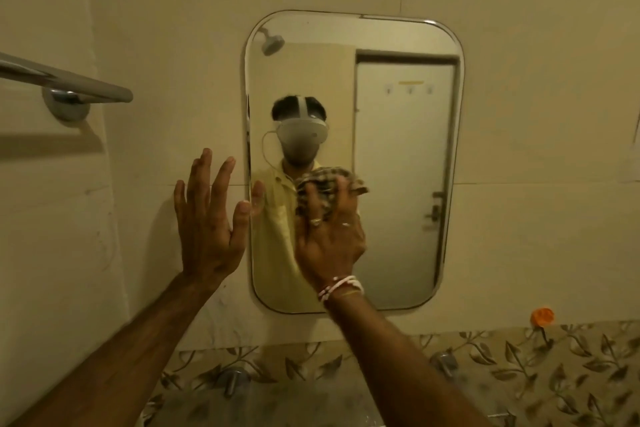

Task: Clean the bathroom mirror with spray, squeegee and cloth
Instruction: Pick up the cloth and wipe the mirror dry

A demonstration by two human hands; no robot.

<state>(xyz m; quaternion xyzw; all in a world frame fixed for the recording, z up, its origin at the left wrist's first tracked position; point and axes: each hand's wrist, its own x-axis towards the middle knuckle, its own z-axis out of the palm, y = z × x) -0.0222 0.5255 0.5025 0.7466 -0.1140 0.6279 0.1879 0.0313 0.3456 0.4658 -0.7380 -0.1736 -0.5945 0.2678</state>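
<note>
A rounded rectangular mirror (398, 166) hangs on the cream tiled wall. My right hand (330, 243) presses a bunched checked cloth (329, 184) against the glass in its lower left part. My left hand (207, 218) lies flat on the wall just left of the mirror, fingers spread, the thumb tip at the mirror's edge. No spray bottle or squeegee shows. The glass reflects a person in a yellow shirt, a door and a shower head.
A chrome towel bar (65, 83) sticks out from the wall at upper left. Two chrome taps (233, 380) (446, 362) sit below the mirror on the leaf-patterned tile band. An orange hook (542, 317) is fixed at lower right.
</note>
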